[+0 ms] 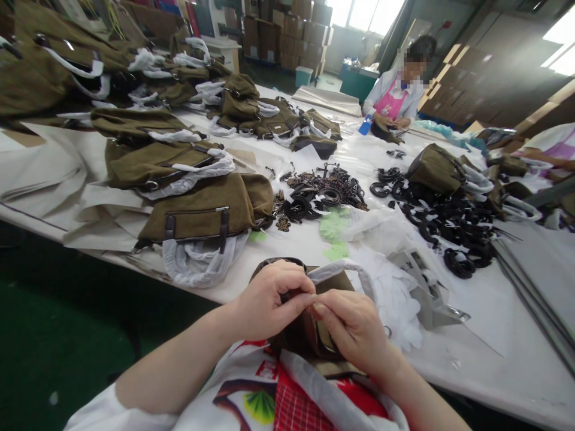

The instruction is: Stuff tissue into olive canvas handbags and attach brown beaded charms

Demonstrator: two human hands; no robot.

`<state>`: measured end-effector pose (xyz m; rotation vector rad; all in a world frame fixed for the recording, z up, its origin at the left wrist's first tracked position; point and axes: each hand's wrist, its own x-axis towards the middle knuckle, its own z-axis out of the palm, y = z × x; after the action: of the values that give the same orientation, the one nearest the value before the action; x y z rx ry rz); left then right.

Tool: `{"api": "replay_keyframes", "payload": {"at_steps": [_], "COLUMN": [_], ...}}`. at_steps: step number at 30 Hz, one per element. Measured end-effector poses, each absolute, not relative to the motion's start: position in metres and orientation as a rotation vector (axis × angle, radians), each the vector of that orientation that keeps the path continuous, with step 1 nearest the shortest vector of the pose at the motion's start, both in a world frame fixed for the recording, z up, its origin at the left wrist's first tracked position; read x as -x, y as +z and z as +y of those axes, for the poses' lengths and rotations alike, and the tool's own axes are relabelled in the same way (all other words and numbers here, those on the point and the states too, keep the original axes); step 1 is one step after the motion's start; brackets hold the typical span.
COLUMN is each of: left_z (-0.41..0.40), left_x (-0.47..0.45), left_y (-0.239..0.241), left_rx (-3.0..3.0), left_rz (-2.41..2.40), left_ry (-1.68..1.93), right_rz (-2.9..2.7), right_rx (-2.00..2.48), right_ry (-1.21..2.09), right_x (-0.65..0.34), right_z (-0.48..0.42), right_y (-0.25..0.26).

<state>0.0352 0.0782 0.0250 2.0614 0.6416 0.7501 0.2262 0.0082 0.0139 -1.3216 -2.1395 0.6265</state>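
An olive-green handbag (pixel 327 365) with dark trim rests against my front at the table's edge. White wrapping covers its handles (pixel 354 269). My left hand (pixel 278 296) and my right hand (pixel 350 326) meet over the bag, thumbs and fingertips pinched together. Whatever lies between the fingertips is too small and too hidden to name. Just left of my hands lies another olive handbag (pixel 202 209) on its side, its wrapped handles hanging toward the table edge.
Coiled black straps (pixel 458 233) lie on the right, beside another olive bag (pixel 435 170). Small metal-and-dark pieces (pixel 332 182) are heaped mid-table. White paper sheets (pixel 386 287) lie close to my right hand. A co-worker in a pink apron (pixel 390 105) handles a bag across the table.
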Motion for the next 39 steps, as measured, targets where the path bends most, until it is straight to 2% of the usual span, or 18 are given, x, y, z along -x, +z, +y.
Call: {"api": "replay_keyframes", "payload": {"at_steps": [12,18,22,25,26,28,30,32,36,39], "left_z": [0.079,0.088,0.105,0.113,0.114,0.115,0.117,0.122,0.129,0.117], "left_x": [-0.04,-0.043,-0.038,-0.033,-0.031,-0.029,-0.027,-0.024,-0.013,-0.004], "left_y": [0.017,0.01,-0.003,-0.012,-0.014,-0.017,-0.02,-0.021,-0.014,0.002], "left_rx": [-2.061,-2.036,-2.017,-2.031,-2.058,-2.143,-2.224,-2.257,-2.289,-2.409], "left_rz": [0.681,0.766,0.951,1.019,1.024,1.043,1.079,1.121,1.251,1.219], "left_ry": [0.801,0.781,0.86,0.855,0.848,0.847,0.855,0.878,0.947,1.041], "right_rz": [-2.205,-2.153,-1.889,-1.741,-1.738,-1.811,-1.947,-2.041,-2.162,-2.246], "right_rx": [1.345,1.368,1.366,1.615,1.731,1.927,1.969,1.918,1.754,1.678], "right_ry": [0.535,0.531,0.18,-0.076,-0.031,0.292,0.712,0.968,1.053,0.884], "right_x": [-0.225,-0.227,-0.252,-0.28,-0.287,-0.297,-0.298,-0.294,-0.286,-0.288], "right_z": [0.02,0.017,-0.002,-0.016,-0.02,-0.026,-0.03,-0.031,-0.019,-0.001], "right_y": [0.01,0.025,0.04,0.035,0.03,0.017,0.004,-0.005,-0.008,0.001]}}
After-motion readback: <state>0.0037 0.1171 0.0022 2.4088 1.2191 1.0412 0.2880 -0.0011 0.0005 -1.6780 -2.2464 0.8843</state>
